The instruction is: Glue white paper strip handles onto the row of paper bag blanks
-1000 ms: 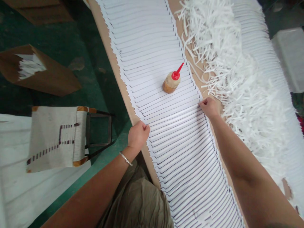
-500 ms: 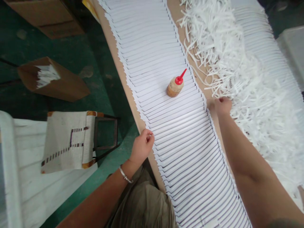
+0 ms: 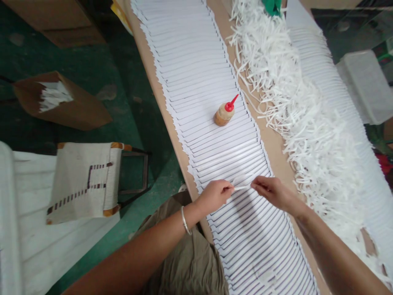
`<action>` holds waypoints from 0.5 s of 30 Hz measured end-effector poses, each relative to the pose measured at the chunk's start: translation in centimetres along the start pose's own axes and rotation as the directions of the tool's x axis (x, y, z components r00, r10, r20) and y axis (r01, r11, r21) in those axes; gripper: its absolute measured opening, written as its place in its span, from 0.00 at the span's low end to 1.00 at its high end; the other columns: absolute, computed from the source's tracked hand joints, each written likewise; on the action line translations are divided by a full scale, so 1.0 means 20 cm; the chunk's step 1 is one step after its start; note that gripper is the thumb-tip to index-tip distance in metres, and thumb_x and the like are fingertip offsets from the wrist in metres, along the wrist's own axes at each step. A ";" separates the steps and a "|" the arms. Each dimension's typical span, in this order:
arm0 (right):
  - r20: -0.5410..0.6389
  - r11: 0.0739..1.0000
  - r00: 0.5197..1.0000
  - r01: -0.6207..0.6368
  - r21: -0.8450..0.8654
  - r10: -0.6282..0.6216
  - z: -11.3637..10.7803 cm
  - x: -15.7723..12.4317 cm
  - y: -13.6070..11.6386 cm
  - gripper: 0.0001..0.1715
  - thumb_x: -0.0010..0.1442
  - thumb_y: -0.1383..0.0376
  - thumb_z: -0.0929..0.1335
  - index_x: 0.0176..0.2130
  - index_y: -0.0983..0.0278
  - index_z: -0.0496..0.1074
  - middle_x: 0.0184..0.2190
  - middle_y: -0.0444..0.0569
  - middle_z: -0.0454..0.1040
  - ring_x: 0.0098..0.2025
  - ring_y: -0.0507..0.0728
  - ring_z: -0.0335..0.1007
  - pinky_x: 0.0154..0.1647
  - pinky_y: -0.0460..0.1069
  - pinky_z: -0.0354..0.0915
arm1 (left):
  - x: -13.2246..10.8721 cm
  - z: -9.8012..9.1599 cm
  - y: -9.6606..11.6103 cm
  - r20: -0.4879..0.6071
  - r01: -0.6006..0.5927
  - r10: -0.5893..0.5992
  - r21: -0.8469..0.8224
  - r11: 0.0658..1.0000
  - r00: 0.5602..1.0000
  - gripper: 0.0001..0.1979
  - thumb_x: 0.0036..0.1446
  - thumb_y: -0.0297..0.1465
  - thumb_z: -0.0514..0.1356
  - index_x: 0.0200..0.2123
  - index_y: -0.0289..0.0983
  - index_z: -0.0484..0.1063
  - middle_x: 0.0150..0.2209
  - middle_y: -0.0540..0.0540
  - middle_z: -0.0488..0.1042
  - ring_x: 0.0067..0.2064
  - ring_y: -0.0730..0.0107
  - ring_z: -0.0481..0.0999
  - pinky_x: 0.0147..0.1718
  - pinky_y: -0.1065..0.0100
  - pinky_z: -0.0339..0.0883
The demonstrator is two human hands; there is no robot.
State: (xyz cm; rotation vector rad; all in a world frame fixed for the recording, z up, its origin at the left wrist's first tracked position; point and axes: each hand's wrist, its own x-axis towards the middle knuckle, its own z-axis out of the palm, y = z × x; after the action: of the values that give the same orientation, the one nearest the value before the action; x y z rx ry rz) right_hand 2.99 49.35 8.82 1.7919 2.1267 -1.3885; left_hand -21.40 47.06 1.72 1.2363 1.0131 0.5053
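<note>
My left hand and my right hand each pinch one end of a thin white paper strip. They hold it just above a long row of overlapping white sheets laid on a brown table. A small glue bottle with a red pointed cap stands on the sheets further up the row. A silver bangle sits on my left wrist.
A heap of loose white paper strips lies right of the row, with a second row of white sheets beyond. A woven stool and a brown box of strips stand on the green floor at left. A translucent bin is at right.
My right hand went from the sheet's right edge to the strip heap, then came back toward me. My left hand left the table edge, and both now pinch a strip between them.
</note>
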 end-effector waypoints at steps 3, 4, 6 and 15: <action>-0.113 0.998 0.992 -0.047 0.047 0.052 -0.14 0.08 0.16 0.24 0.65 0.45 0.65 0.32 0.61 0.73 0.22 0.43 0.68 0.26 0.52 0.60 0.26 0.47 0.56 | -0.05 -0.20 -0.12 -0.120 0.129 -0.130 -0.014 0.992 0.984 0.12 0.59 0.37 0.58 0.32 0.36 0.78 0.20 0.51 0.70 0.23 0.70 0.70 0.25 0.70 0.63; -0.137 0.996 0.988 -0.059 0.069 0.068 -0.17 0.11 0.22 0.26 0.63 0.43 0.66 0.31 0.62 0.73 0.22 0.43 0.67 0.26 0.52 0.59 0.26 0.47 0.55 | -0.06 -0.27 -0.15 -0.176 0.151 -0.151 -0.010 0.988 0.973 0.12 0.58 0.37 0.58 0.31 0.36 0.77 0.19 0.51 0.70 0.23 0.71 0.70 0.25 0.71 0.62; -0.177 0.991 0.979 -0.084 0.100 0.101 -0.20 0.20 0.31 0.28 0.60 0.40 0.68 0.29 0.62 0.72 0.22 0.43 0.66 0.25 0.51 0.58 0.26 0.47 0.55 | -0.09 -0.36 -0.18 -0.263 0.183 -0.181 -0.018 0.983 0.948 0.11 0.57 0.37 0.59 0.30 0.36 0.76 0.20 0.52 0.70 0.23 0.72 0.69 0.25 0.71 0.61; -0.330 0.990 0.939 -0.053 0.131 0.094 -0.29 0.61 0.47 0.24 0.59 0.45 0.69 0.30 0.63 0.71 0.21 0.43 0.67 0.23 0.50 0.59 0.25 0.47 0.56 | 0.04 -0.44 -0.24 -0.530 0.247 -0.178 0.061 0.967 0.829 0.07 0.58 0.33 0.59 0.30 0.37 0.74 0.23 0.51 0.73 0.27 0.70 0.71 0.28 0.70 0.62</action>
State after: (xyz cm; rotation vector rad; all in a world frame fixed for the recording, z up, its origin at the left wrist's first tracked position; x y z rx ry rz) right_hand 9.28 61.73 0.17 2.2763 2.1330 -1.2977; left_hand -29.46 51.00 -3.06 1.0972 1.6509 0.6243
